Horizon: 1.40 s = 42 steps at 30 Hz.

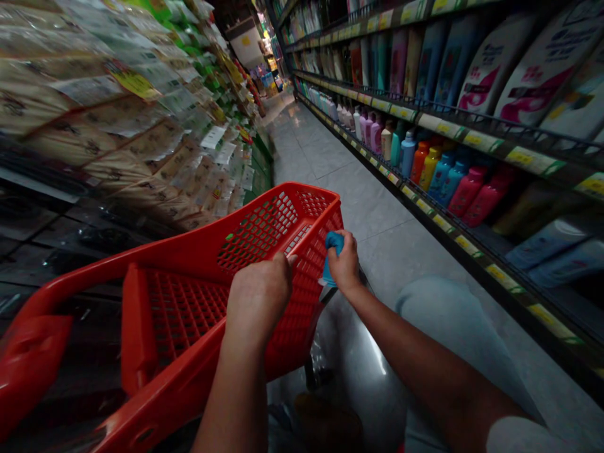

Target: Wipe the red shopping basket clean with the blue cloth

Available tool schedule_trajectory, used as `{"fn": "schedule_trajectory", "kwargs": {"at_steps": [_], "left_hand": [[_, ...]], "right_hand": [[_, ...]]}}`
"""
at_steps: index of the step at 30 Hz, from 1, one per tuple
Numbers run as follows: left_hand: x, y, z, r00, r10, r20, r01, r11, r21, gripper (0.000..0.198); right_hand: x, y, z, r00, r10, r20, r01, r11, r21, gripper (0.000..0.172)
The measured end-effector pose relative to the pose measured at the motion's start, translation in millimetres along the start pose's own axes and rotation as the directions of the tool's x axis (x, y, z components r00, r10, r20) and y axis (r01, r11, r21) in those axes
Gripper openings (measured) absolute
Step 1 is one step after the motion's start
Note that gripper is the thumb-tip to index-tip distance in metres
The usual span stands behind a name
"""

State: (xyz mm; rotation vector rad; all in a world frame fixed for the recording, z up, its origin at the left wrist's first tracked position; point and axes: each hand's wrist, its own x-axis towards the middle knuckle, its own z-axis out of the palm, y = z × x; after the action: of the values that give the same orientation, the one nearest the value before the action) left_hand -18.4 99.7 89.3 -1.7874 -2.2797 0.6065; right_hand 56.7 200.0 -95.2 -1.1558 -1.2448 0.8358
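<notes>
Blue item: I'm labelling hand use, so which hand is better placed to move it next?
Probably the right hand: it holds the blue item beside the red cart. The left hand is on the cart's rim and would likely have to let go.

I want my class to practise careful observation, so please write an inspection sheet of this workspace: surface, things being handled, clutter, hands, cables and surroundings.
Surface: grey, glossy tiled floor.
Job's things: red plastic shopping cart with mesh walls; small blue object, exact kind unclear.
Clutter: tan printed packs in clear wrapping, stacked along the person's left.
Hands: left hand closed on the cart's side rim; right hand grips the blue object beside the cart's outer wall.
Cables: nothing seen.
Surroundings: dark shelving on the person's right, holding colourful plastic bottles above yellow price labels.
</notes>
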Motion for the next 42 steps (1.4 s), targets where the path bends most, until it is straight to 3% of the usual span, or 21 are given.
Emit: {"fn": "schedule_trajectory", "kwargs": {"at_steps": [3,5,8,11,13,16,20,23,26,31,35,38,42], "left_hand": [[-2.9,-1.7,4.9,0.999,0.015,-0.04,-0.014,0.999,0.032,0.05],[-5.5,-3.5,7.5,0.998,0.024,-0.061,-0.022,0.999,0.045,0.049],[-8.7,-5.8,8.7,0.997,0.034,-0.074,-0.03,0.998,0.05,0.047],[-9.5,-6.7,8.5,0.997,0.036,-0.072,-0.032,0.998,0.056,0.048],[-9.2,-6.9,9.1,0.997,0.034,-0.075,-0.029,0.998,0.064,0.05],[-9.5,-8.0,11.9,0.995,0.031,-0.096,-0.024,0.997,0.074,0.051],[-12.2,-11.2,15.8,0.993,0.046,-0.107,-0.036,0.995,0.091,0.053],[-14.3,-13.4,16.4,0.993,0.053,-0.11,-0.043,0.994,0.098,0.056],[-16.2,-14.8,15.8,0.992,0.063,-0.113,-0.052,0.994,0.097,0.056],[-21.7,-18.7,17.4,0.991,0.086,-0.102,-0.075,0.991,0.114,0.053],[-27.1,-24.1,21.8,0.989,0.1,-0.106,-0.086,0.987,0.132,0.052],[-30.7,-28.2,25.9,0.988,0.103,-0.118,-0.086,0.986,0.141,0.052],[-35.6,-35.0,30.6,0.98,0.126,-0.154,-0.101,0.982,0.158,0.055]], "right_hand": [[-21.4,-16.1,-1.1,0.977,-0.186,0.101,0.185,0.983,0.015,0.045],[-20.7,-14.2,-3.1,0.965,-0.226,0.133,0.224,0.974,0.027,0.045],[-13.4,11.9,-3.1,0.997,-0.057,0.049,0.057,0.998,0.002,0.041],[-31.8,36.6,1.6,0.991,0.124,-0.043,-0.125,0.992,-0.017,0.039],[-56.2,36.5,5.5,0.991,0.131,-0.037,-0.132,0.991,-0.018,0.04],[-76.9,13.2,7.3,0.999,0.04,0.02,-0.04,0.999,0.028,0.042],[-40.3,-11.9,-0.1,0.996,-0.085,0.041,0.081,0.993,0.08,0.039],[-5.2,-4.4,-6.5,1.0,-0.015,0.009,0.014,0.998,0.062,0.035],[6.9,7.0,-9.7,0.995,0.098,-0.034,-0.097,0.994,0.04,0.036],[22.4,11.9,-17.9,0.999,-0.027,-0.024,0.028,1.0,0.015,0.038],[49.3,25.0,-33.1,0.985,0.153,-0.08,-0.157,0.987,-0.039,0.036],[49.6,28.1,-43.4,0.979,0.183,-0.089,-0.189,0.98,-0.061,0.036],[17.5,14.8,-53.9,0.999,-0.038,0.037,0.04,0.997,-0.068,0.041]]}}
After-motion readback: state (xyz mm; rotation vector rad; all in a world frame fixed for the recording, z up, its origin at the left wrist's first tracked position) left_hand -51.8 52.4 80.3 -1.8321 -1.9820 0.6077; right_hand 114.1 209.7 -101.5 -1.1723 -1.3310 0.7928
